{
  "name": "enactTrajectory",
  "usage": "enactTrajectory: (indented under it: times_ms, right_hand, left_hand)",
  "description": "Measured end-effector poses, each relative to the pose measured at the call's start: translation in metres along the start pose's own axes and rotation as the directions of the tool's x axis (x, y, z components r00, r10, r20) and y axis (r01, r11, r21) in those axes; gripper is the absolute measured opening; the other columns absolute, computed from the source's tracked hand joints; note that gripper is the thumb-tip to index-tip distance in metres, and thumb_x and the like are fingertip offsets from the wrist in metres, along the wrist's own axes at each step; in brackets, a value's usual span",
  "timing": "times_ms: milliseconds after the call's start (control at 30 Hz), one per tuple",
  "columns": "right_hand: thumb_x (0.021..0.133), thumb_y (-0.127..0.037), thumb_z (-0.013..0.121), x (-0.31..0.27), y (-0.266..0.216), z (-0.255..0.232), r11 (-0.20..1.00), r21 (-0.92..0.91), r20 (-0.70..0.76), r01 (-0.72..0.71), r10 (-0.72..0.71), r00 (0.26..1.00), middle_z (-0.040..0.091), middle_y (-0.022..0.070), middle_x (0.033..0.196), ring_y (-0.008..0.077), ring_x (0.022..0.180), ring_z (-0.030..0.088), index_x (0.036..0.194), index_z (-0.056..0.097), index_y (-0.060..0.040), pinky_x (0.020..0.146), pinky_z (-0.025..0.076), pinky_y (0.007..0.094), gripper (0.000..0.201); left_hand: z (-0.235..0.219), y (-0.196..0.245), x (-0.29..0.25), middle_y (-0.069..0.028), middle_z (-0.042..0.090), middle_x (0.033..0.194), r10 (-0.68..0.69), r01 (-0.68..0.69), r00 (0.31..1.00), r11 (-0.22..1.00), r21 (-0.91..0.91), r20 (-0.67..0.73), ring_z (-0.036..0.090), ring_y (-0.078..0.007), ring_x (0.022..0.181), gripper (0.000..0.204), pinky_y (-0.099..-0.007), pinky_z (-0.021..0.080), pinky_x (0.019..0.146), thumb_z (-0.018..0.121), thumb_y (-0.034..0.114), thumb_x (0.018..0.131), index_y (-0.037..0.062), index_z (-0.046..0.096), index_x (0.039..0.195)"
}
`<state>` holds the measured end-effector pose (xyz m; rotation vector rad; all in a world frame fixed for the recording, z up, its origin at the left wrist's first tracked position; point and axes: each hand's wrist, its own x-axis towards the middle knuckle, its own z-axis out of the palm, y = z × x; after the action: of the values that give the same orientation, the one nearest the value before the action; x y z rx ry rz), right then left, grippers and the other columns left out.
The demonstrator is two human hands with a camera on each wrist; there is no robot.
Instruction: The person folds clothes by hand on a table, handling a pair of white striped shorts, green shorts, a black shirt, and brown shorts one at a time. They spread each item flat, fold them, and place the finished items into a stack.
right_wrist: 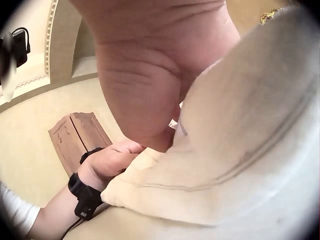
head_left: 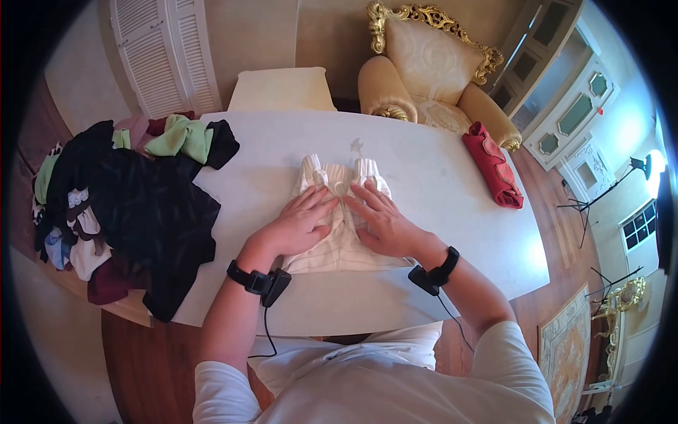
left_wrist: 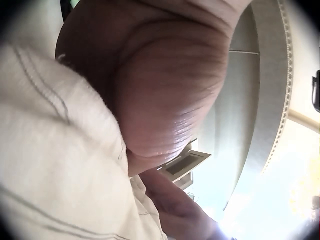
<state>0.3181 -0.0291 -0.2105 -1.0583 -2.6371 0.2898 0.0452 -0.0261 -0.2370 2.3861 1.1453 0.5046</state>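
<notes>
A cream garment with thin stripes (head_left: 342,244) lies on the white table (head_left: 466,247), its gathered top edge toward the far side. The left hand (head_left: 300,220) rests on its left part with fingers spread and nearly straight. On its right part the right hand (head_left: 385,218) lies the same way, palm down. In the left wrist view the left hand (left_wrist: 165,90) touches the striped cloth (left_wrist: 55,150). The right wrist view has the right hand (right_wrist: 150,80) against the cloth (right_wrist: 235,140), its fingertips hidden.
A heap of mixed clothes, mostly black (head_left: 162,219), covers the table's left end. A folded red cloth (head_left: 494,167) lies near the right edge. Beyond the table stand a gold armchair (head_left: 431,63) and a cream-topped piece of furniture (head_left: 282,90).
</notes>
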Motion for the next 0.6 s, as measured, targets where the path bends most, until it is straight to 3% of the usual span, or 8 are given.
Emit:
enactTrajectory:
  times_ms: [167, 367, 533, 600]
  right_hand:
    - [0.093, -0.012, 0.059, 0.005, 0.004, 0.007, 0.999, 0.026, 0.177, -0.02, 0.016, 0.984, 0.022, 0.0214, 0.174, 0.0438, 0.162, 0.015, 0.169, 0.025, -0.0104, 0.13, 0.016, 0.057, 0.083]
    - [0.096, -0.015, 0.056, 0.003, 0.015, 0.012, 0.994, 0.106, 0.184, -0.003, -0.016, 0.983, 0.019, 0.0192, 0.175, 0.0422, 0.163, 0.014, 0.169, 0.024, -0.0121, 0.13, 0.014, 0.0575, 0.08]
    - [0.092, -0.023, 0.071, 0.001, 0.003, -0.006, 0.978, 0.201, 0.122, -0.051, 0.027, 0.992, 0.02, 0.0234, 0.173, 0.0444, 0.16, 0.02, 0.167, 0.026, -0.0091, 0.129, 0.024, 0.0507, 0.088]
    - [0.089, -0.024, 0.078, -0.001, -0.009, -0.015, 0.971, 0.221, 0.036, -0.092, 0.086, 0.996, 0.024, 0.0257, 0.17, 0.0455, 0.157, 0.026, 0.165, 0.029, -0.0068, 0.126, 0.031, 0.0477, 0.092]
  left_hand:
    - [-0.001, 0.002, 0.002, -0.024, 0.035, 0.168, -0.004, 0.004, 0.999, 1.0, -0.011, -0.038, 0.026, -0.0394, 0.159, 0.061, -0.0449, 0.026, 0.129, 0.069, 0.024, 0.099, 0.0067, 0.05, 0.155]
    - [0.003, -0.001, 0.003, -0.0251, 0.036, 0.166, 0.037, -0.037, 0.998, 0.999, -0.003, -0.056, 0.029, -0.0402, 0.158, 0.063, -0.0453, 0.029, 0.127, 0.074, 0.024, 0.096, 0.0035, 0.052, 0.152]
    - [-0.008, 0.011, 0.0, -0.025, 0.035, 0.166, -0.023, 0.02, 0.999, 0.997, -0.074, -0.043, 0.028, -0.041, 0.158, 0.076, -0.0447, 0.028, 0.128, 0.082, 0.03, 0.089, 0.0022, 0.05, 0.152]
    - [-0.011, 0.02, -0.004, -0.0248, 0.036, 0.164, -0.04, 0.027, 0.99, 0.995, -0.096, -0.132, 0.029, -0.0407, 0.156, 0.078, -0.0442, 0.028, 0.128, 0.084, 0.029, 0.086, 0.0014, 0.051, 0.151]
